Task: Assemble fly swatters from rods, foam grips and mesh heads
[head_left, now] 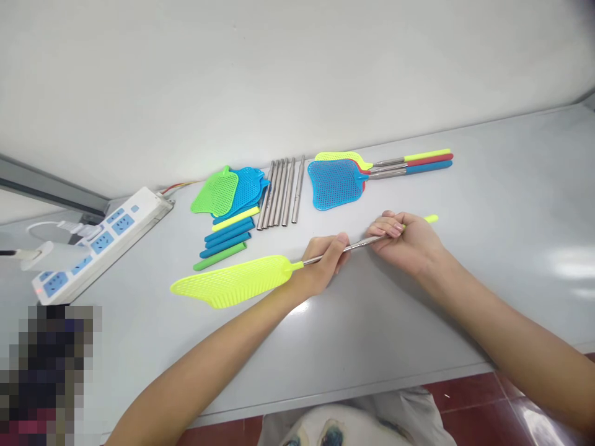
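Observation:
Both hands hold one yellow fly swatter (242, 280) above the grey table. My left hand (326, 260) is closed round its metal rod, close to the perforated head, which points left. My right hand (402, 243) wraps the rod's other end, where a yellow grip sticks out past the palm. Beyond the hands lie whole fly swatters with a blue head (337, 184), a yellow one and a mostly hidden red one. Several bare metal rods (281, 193) lie side by side to the left of these.
Green and blue swatter heads (216, 193) are piled at the back left. Blue, green and yellow grip tubes (227, 236) lie in front of them. A white power strip (109, 238) with plugs runs along the left. The wall (297, 74) bounds the table (511, 186) behind.

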{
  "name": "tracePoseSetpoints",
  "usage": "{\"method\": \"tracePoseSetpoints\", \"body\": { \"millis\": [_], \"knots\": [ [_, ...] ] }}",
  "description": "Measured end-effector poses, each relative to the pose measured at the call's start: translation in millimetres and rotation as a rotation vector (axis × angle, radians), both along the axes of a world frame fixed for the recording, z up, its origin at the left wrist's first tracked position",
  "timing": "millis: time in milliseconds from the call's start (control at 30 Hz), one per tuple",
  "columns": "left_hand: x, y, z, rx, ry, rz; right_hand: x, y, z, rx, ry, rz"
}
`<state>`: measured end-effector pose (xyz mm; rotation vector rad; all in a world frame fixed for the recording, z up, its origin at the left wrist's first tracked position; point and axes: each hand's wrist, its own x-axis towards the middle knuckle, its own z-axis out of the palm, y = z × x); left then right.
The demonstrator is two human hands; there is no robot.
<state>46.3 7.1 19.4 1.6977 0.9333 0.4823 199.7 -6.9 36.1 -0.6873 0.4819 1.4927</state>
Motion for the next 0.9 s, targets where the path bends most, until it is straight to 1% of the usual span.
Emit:
{"method": "tracePoseSetpoints", "body": {
  "millis": [533,900],
  "knots": [
    [0.6,-0.4,0.3,0.004,-0.018,0.004,-0.2,-0.1,-0.7,0.003,-0.018,0.004],
    [0.6,0.0,0.1,0.028,0.009,-0.004,0.0,0.1,0.5,-0.013,-0.013,0.004]
  ]
}}
